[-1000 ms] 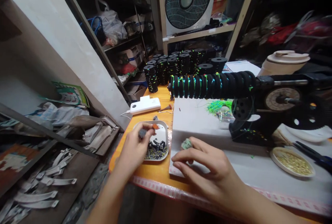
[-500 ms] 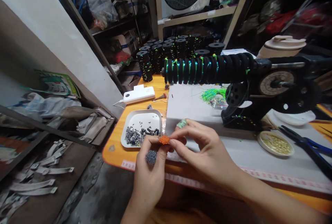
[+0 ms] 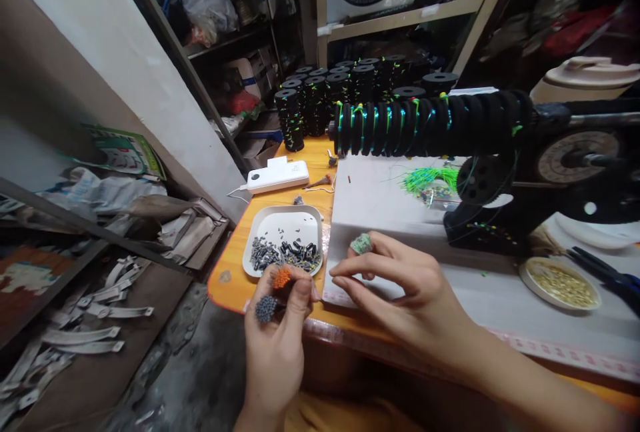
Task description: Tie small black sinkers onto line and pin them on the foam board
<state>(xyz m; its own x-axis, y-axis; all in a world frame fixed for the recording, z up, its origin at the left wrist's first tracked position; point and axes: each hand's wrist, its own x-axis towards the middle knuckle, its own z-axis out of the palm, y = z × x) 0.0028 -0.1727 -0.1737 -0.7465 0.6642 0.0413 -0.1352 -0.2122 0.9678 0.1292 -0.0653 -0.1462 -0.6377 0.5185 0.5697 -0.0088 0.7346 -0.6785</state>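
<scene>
From my seat away from the bench, I see through the head camera that my left hand [image 3: 283, 339] is closed on two small bundles: the orange bundle [image 3: 281, 277] is gripped at the fingertips and thumb, and the grey bundle [image 3: 266, 310] sits just below it and to its left, held in the fold of the same hand. My right hand [image 3: 410, 292] is off to the right, well apart from the orange bundle, its thumb and forefinger nearly meeting and pointing toward the left hand; I cannot tell whether anything tiny is pinched there. Higher up in that right hand I have the green bundle [image 3: 361, 243] tucked among the fingers, its clustered end showing above the forefinger. The left hand's fingers overlap the near edge of the tray [image 3: 267, 224] in my view, and I can't tell if they touch it; dark little pieces [image 3: 265, 255] lie scattered inside. The right hand is over the white sheet [image 3: 370, 199], below the black ribbed roller [image 3: 430, 124] and the bright green strands [image 3: 433, 180]. The shallow dish [image 3: 563, 305] of golden bits stands farther right, well apart from both hands.
</scene>
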